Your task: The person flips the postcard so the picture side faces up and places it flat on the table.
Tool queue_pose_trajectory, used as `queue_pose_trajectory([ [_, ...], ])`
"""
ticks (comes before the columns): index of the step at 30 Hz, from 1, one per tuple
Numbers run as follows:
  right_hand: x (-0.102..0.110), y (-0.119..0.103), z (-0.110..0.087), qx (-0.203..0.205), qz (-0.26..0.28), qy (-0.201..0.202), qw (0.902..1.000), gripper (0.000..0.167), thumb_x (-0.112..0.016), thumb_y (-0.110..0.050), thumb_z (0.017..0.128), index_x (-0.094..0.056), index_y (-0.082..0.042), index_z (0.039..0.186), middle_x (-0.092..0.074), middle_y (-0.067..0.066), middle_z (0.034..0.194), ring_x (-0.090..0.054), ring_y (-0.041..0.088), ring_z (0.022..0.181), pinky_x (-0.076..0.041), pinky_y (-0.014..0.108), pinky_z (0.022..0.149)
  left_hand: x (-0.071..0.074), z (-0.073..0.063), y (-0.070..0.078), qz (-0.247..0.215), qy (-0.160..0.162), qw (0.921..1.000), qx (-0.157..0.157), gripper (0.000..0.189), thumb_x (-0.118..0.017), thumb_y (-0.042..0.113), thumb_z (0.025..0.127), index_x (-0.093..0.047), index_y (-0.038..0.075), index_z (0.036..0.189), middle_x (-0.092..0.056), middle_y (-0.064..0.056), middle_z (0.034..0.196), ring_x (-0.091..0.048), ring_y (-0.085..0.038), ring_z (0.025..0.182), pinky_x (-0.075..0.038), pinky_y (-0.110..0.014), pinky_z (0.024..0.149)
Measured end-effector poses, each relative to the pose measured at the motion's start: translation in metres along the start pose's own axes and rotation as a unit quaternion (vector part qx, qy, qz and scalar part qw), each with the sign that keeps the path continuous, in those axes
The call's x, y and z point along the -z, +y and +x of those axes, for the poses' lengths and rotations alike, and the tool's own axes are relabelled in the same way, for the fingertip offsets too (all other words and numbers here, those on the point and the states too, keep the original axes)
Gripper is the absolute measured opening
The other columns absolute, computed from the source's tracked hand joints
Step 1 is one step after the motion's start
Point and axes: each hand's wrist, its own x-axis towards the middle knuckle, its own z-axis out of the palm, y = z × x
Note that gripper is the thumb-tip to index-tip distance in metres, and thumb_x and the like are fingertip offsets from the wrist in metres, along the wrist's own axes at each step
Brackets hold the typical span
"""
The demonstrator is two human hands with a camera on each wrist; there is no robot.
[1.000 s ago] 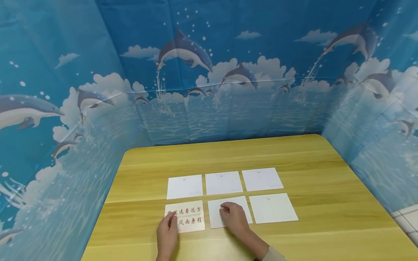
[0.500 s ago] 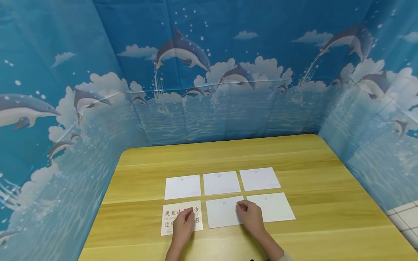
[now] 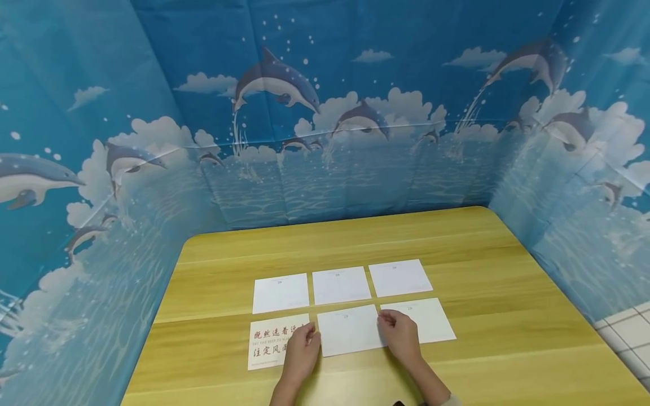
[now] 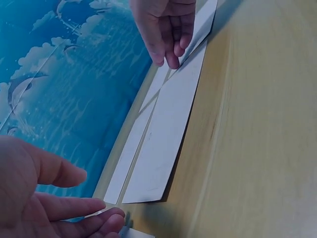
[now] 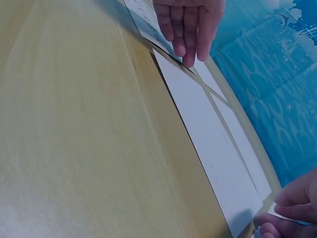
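The front row holds a printed postcard point(image 3: 265, 341) with red Chinese writing, a blank-faced middle postcard point(image 3: 349, 332) and a right postcard point(image 3: 429, 322). My left hand point(image 3: 303, 352) hovers at the gap between the printed card and the middle one, covering the printed card's right part. In the left wrist view, the thumb of this left hand point(image 4: 54, 193) stands apart from loosely bent fingers, with nothing held. At the middle card's right edge is my right hand point(image 3: 402, 335), overlapping the right card. Seen from the left wrist, the right hand's fingers point(image 4: 173, 39) hang loosely, gripping nothing.
Behind lies a second row of white postcards: left point(image 3: 281, 293), middle point(image 3: 341, 285) and right point(image 3: 400, 277). They rest flat on a yellow wood-grain table point(image 3: 213, 282). A blue dolphin-print curtain point(image 3: 325, 169) rises along the table's back and sides.
My left hand has moved right, from the printed card's lower left to its right edge. The right hand has shifted right from over the middle card to its right edge. The view has drifted slightly.
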Motion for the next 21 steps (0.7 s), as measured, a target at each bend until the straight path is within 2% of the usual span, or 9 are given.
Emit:
queue_pose_trajectory([
  [7, -0.0007, 0.0005, -0.0008, -0.002, -0.015, -0.006, 0.9999, 0.009, -0.066, 0.002, 0.078, -0.069, 0.006, 0.086, -0.063, 0.003, 0.07, -0.056, 0.014, 0.064, -0.047, 0.026, 0.056, -0.0028, 0.0006, -0.002, 0.019, -0.003, 0.9998, -0.01, 0.029, -0.056, 0.005, 0.085, -0.058, -0.013, 0.108, -0.054, -0.005, 0.083, -0.047, -0.014, 0.073, -0.044, -0.027, 0.066],
  [10, -0.0006, 0.0003, -0.0019, -0.008, -0.019, -0.008, 0.9998, 0.01, -0.065, 0.002, 0.079, -0.069, 0.006, 0.087, -0.063, 0.003, 0.07, -0.055, 0.014, 0.064, -0.046, 0.026, 0.056, -0.0047, 0.0022, -0.0011, 0.024, -0.002, 0.9995, -0.02, 0.011, -0.055, 0.003, 0.085, -0.061, -0.005, 0.086, -0.046, -0.001, 0.071, -0.042, -0.011, 0.063, -0.038, -0.024, 0.056],
  [14, -0.0028, -0.0011, -0.0036, -0.014, -0.013, -0.004, 0.9998, 0.01, -0.065, 0.002, 0.079, -0.069, 0.006, 0.086, -0.062, 0.002, 0.069, -0.054, 0.014, 0.063, -0.045, 0.026, 0.055, -0.0063, 0.0011, -0.0005, 0.031, 0.009, 0.9992, -0.025, 0.011, -0.055, 0.001, 0.083, -0.063, -0.005, 0.087, -0.049, -0.001, 0.072, -0.045, -0.011, 0.066, -0.042, -0.027, 0.061],
  [17, -0.0044, -0.0027, -0.0044, -0.013, -0.007, 0.003, 0.9999, 0.009, -0.065, 0.003, 0.078, -0.069, 0.006, 0.085, -0.063, 0.003, 0.068, -0.055, 0.014, 0.062, -0.046, 0.026, 0.056, -0.007, -0.0005, -0.0015, 0.024, 0.016, 0.9994, -0.02, 0.019, -0.055, 0.001, 0.083, -0.064, -0.008, 0.098, -0.053, -0.002, 0.076, -0.048, -0.014, 0.072, -0.044, -0.03, 0.066],
  [21, -0.0051, -0.0035, -0.0052, -0.016, -0.01, 0.009, 0.9998, 0.009, -0.064, 0.003, 0.078, -0.07, 0.006, 0.084, -0.062, 0.003, 0.068, -0.054, 0.014, 0.063, -0.046, 0.027, 0.056, -0.0084, -0.0007, -0.0019, 0.014, 0.019, 0.9996, -0.012, 0.013, -0.054, 0.0, 0.084, -0.064, -0.006, 0.091, -0.049, -0.001, 0.069, -0.044, -0.012, 0.065, -0.04, -0.026, 0.059],
])
